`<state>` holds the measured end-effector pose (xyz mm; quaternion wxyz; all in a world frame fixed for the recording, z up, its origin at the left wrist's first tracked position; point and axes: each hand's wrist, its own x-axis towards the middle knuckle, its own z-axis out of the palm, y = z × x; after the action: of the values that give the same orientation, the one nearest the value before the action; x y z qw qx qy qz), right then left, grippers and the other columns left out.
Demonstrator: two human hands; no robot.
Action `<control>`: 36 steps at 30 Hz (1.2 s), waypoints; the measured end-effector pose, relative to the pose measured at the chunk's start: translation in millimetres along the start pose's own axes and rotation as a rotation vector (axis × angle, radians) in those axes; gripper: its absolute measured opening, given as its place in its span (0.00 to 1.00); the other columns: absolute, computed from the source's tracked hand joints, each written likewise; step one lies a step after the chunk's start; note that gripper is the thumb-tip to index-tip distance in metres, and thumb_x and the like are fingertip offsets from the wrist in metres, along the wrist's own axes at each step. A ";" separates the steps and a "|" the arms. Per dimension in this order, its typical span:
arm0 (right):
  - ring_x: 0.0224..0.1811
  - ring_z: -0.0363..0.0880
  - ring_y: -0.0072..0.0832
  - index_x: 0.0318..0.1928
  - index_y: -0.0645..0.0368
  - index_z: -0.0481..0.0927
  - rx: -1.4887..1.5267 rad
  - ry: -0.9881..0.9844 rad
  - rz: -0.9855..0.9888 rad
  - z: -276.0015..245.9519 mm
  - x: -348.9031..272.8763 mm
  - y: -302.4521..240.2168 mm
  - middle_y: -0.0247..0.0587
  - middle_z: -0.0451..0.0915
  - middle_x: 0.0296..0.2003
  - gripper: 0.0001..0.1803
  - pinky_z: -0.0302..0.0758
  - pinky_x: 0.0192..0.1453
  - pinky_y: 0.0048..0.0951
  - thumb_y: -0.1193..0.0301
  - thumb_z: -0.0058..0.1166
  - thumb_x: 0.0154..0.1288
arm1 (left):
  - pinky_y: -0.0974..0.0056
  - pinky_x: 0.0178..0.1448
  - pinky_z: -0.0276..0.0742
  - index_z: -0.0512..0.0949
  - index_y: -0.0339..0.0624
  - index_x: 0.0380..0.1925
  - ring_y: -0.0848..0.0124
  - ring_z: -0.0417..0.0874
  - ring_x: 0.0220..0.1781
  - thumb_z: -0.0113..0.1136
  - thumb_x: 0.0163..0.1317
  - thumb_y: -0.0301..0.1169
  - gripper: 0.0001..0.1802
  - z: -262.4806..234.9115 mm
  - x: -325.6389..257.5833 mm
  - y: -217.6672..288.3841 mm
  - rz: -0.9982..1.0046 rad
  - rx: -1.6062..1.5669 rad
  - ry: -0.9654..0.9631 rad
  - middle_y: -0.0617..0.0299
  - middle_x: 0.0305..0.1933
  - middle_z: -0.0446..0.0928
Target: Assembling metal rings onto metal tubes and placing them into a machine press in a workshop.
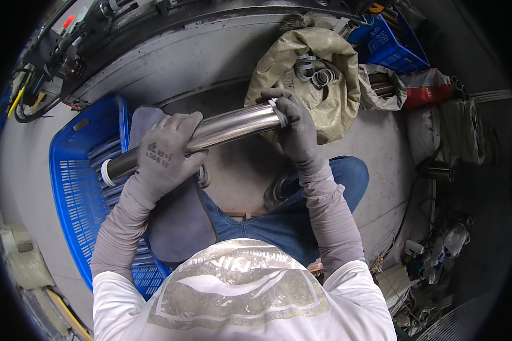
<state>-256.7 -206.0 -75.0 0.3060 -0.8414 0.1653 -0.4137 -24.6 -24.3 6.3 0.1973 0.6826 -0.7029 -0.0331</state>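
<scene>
Across the seated person's lap, a long polished steel tube [210, 133] lies slanted, its left end low over a blue perforated plastic crate [77, 187] and its right end raised toward a tan woven sack [324, 57].

Left hand [168, 153], in a grey knit glove: wrapped over the tube's middle section, fingers curled around it in a firm grasp.

Right hand [293, 125], also grey-gloved: closed on the tube's upper right end, fingers against a white ring [278, 112] seated around that end. A second white ring [106, 173] sits on the lower left end.

The crate stands on the concrete floor at the person's left and holds further tubes of the same kind, partly hidden by the left forearm. A grey cloth pad [176, 221] covers the left thigh beneath the tube.

The sack stands open just beyond the right hand, with a heap of white rings [315, 71] visible inside its mouth. A second blue crate [384, 42] and a red bag [429, 88] lie further right.
</scene>
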 end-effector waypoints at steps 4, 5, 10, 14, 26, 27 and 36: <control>0.49 0.86 0.41 0.57 0.63 0.80 -0.166 0.080 0.066 14.7 5.4 -16.5 0.47 0.86 0.47 0.24 0.82 0.54 0.36 0.79 0.62 0.59 | 0.50 0.60 0.78 0.78 0.34 0.58 0.48 0.83 0.53 0.69 0.45 0.31 0.35 1.7 -2.0 -0.8 -0.003 0.019 -0.007 0.46 0.51 0.82; 0.47 0.87 0.41 0.58 0.63 0.80 -0.193 0.141 0.066 17.3 3.8 -16.8 0.47 0.86 0.46 0.25 0.82 0.53 0.36 0.80 0.62 0.58 | 0.50 0.61 0.78 0.77 0.33 0.58 0.48 0.83 0.54 0.70 0.45 0.31 0.36 2.4 -2.0 -0.6 0.002 0.021 -0.011 0.46 0.51 0.82; 0.46 0.87 0.39 0.60 0.62 0.79 -0.117 0.223 0.220 28.1 -2.3 -24.5 0.47 0.85 0.46 0.30 0.83 0.52 0.35 0.84 0.63 0.54 | 0.50 0.62 0.77 0.76 0.32 0.60 0.48 0.82 0.55 0.71 0.45 0.31 0.37 2.9 -2.2 0.5 0.004 0.024 -0.025 0.46 0.53 0.82; 0.48 0.87 0.35 0.60 0.62 0.80 -0.050 0.259 0.303 34.8 -4.3 -22.0 0.44 0.86 0.47 0.30 0.83 0.54 0.32 0.84 0.65 0.54 | 0.51 0.59 0.79 0.74 0.36 0.63 0.52 0.82 0.54 0.76 0.47 0.35 0.40 3.7 -3.0 -0.9 0.041 0.071 -0.013 0.48 0.52 0.80; 0.49 0.88 0.35 0.60 0.63 0.78 -0.029 0.208 0.267 24.8 -4.3 -22.6 0.43 0.86 0.49 0.30 0.84 0.56 0.32 0.83 0.67 0.55 | 0.50 0.60 0.79 0.76 0.32 0.60 0.47 0.83 0.55 0.74 0.47 0.33 0.37 -8.3 5.0 -8.3 0.048 -0.069 -0.078 0.43 0.52 0.82; 0.49 0.88 0.35 0.60 0.63 0.78 -0.029 0.208 0.267 26.0 -5.3 -24.8 0.43 0.86 0.49 0.30 0.84 0.56 0.32 0.83 0.67 0.55 | 0.50 0.60 0.79 0.75 0.33 0.61 0.47 0.83 0.55 0.74 0.49 0.34 0.38 -9.7 5.6 -9.0 0.053 -0.080 -0.107 0.43 0.53 0.81; 0.55 0.85 0.32 0.62 0.65 0.76 0.935 0.497 0.766 22.2 -3.9 -22.5 0.45 0.83 0.54 0.20 0.83 0.61 0.32 0.81 0.54 0.71 | 0.49 0.61 0.78 0.75 0.32 0.61 0.45 0.83 0.55 0.74 0.49 0.35 0.38 -13.9 7.4 -14.4 0.038 -0.144 -0.052 0.42 0.53 0.81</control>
<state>-240.8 -178.4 -73.1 0.7181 -0.3806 0.3218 -0.4858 -6.4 -29.3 16.3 0.2281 0.6520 -0.7165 -0.0977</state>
